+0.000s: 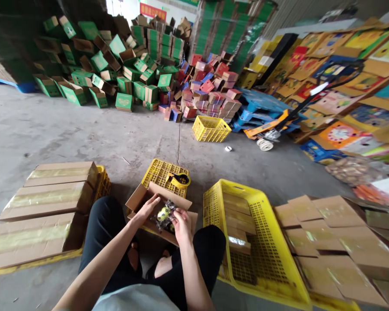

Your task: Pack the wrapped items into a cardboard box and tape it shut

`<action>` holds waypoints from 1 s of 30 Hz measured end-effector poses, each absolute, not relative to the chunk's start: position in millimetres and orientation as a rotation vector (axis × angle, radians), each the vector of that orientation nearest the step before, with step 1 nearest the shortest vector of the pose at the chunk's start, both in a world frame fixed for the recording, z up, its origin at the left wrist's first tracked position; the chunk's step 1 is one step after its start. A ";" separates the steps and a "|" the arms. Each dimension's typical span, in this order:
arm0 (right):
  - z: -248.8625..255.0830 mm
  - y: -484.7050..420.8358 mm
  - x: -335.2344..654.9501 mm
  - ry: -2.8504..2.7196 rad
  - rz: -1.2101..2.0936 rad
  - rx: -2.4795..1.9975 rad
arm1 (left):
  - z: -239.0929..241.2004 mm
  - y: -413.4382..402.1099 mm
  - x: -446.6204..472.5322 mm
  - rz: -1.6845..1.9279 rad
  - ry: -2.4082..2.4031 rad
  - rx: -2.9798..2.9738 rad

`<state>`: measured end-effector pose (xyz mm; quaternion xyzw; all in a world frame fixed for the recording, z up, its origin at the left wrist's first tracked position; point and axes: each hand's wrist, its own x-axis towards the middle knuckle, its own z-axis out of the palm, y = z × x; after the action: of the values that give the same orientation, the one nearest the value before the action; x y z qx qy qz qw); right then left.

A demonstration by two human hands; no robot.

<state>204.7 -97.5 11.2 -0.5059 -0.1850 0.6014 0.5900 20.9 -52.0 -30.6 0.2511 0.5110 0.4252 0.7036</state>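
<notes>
An open cardboard box (pixel 178 200) stands in front of me between my knees, its flaps raised. In its opening is a clear plastic bag (pixel 164 213) with a yellow-green and black item inside; its kind I cannot make out. My right hand (pixel 182 224) has its fingers closed on the bag's right side. My left hand (pixel 148 209) reaches over the box's left part, fingers stretched out, close to the bag. Just behind the box, a yellow-and-black tape dispenser (pixel 179 179) lies on an upturned yellow crate (pixel 157 168).
Taped cartons (pixel 48 201) fill a crate at my left. A large yellow crate (pixel 269 242) with small boxes stands at my right, beside more stacked cartons (pixel 340 242). Farther off are a yellow basket (pixel 212 129), a pallet jack (pixel 272 127) and heaped green boxes (pixel 125 101).
</notes>
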 end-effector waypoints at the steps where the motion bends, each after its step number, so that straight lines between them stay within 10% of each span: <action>1: 11.8 -97.0 204.7 -0.430 1.393 -1.174 | -28.4 -50.3 21.6 0.943 1.143 0.563; 30: 62.2 -94.7 196.7 -0.612 1.183 -1.284 | 46.1 -95.7 29.5 1.096 0.849 0.642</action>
<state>196.7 -94.7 62.2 -0.5541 -0.2641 0.5106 0.6020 29.5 -95.7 46.1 0.2908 0.3845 0.4962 0.7220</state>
